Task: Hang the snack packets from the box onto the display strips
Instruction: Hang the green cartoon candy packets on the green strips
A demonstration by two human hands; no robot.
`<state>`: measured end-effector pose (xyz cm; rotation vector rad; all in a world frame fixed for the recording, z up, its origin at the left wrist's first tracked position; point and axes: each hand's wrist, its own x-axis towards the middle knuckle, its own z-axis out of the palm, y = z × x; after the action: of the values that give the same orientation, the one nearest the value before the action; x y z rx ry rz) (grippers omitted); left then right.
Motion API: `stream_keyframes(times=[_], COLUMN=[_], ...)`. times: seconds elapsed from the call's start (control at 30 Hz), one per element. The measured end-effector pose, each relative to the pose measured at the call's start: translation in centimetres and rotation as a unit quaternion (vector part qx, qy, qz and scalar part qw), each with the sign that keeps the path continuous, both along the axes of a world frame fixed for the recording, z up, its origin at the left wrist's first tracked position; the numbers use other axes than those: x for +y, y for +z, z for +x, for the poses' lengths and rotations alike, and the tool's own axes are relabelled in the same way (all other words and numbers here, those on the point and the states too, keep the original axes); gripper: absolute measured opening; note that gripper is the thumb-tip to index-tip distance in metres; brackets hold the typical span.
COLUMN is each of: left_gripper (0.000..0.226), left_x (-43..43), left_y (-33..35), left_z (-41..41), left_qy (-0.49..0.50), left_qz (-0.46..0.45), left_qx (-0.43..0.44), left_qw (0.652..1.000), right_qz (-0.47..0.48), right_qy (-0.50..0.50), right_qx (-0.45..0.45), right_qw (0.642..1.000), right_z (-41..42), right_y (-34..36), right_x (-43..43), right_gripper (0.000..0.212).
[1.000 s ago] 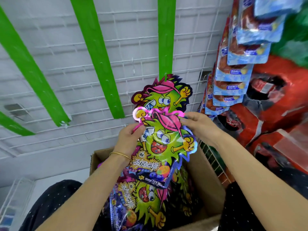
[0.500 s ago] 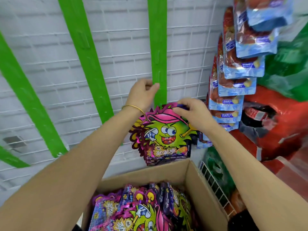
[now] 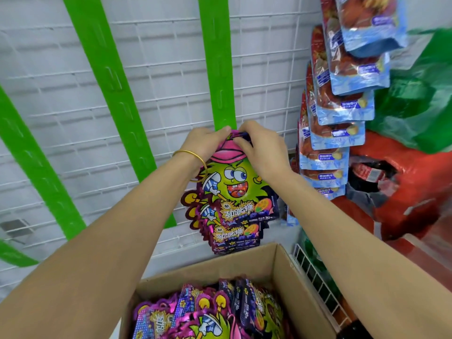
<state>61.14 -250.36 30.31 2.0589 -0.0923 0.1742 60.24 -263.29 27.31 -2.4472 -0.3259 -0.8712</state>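
Bright, even, diffuse light, its source out of view; shadows faint and soft; small glints on the foil of the snack packet and the blue packets; wide-angle distortion bows the green display strips; the red bags at the right edge look smeared and soft.

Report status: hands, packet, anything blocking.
Left hand and right hand pinch top of snack packet at green strip. Hung packets beneath it. Nothing blocking.
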Motion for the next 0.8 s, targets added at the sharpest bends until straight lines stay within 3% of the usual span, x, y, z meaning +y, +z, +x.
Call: stream_keyframes(times=[0.1, 0.2, 0.4, 0.47, 0.6, 0.7, 0.8], left_gripper=[0.033, 0.049, 0.056, 0.050, 0.006, 0.044, 0.053], left_x=[0.1, 0.2, 0.5, 0.9, 1.2, 2.3, 4.0], left_y=[0.3, 0.2, -0.2, -0.6, -2.6, -5.0, -7.5], left_z=[0.0, -0.1, 0.0, -0.2, -1.1, -2.3, -4.5], left_qy=[0.006, 0.005, 0.000, 0.002, -0.062, -0.031, 0.035], left_qz=[-0.030, -0.075, -0.080, -0.051, 0.029, 0.127, 0.225], left_qx=[0.029, 0.066, 0.066, 0.050, -0.030, -0.146, -0.282], left_qw=[0.999, 0.995, 0.995, 0.997, 0.997, 0.981, 0.932], right_qz=[-0.006, -0.008, -0.004, -0.014, -0.028, -0.031, -0.031], right_qy=[-0.003, 0.004, 0.016, 0.016, 0.000, -0.024, -0.055], right_qx=[-0.010, -0.003, 0.020, 0.040, 0.068, 0.062, -0.023], right_qw=[1.000, 1.000, 1.000, 0.999, 0.997, 0.997, 0.998], right_z=[-0.1, -0.1, -0.2, -0.1, 0.1, -0.2, -1.9], right_y=[-0.2, -0.4, -1.1, -1.6, -2.7, -3.3, -5.2], right_x=[0.3, 0.3, 0.2, 0.0, -0.1, -0.3, -1.3], right_gripper=[0.025, 0.024, 0.023, 0.024, 0.029, 0.041, 0.044])
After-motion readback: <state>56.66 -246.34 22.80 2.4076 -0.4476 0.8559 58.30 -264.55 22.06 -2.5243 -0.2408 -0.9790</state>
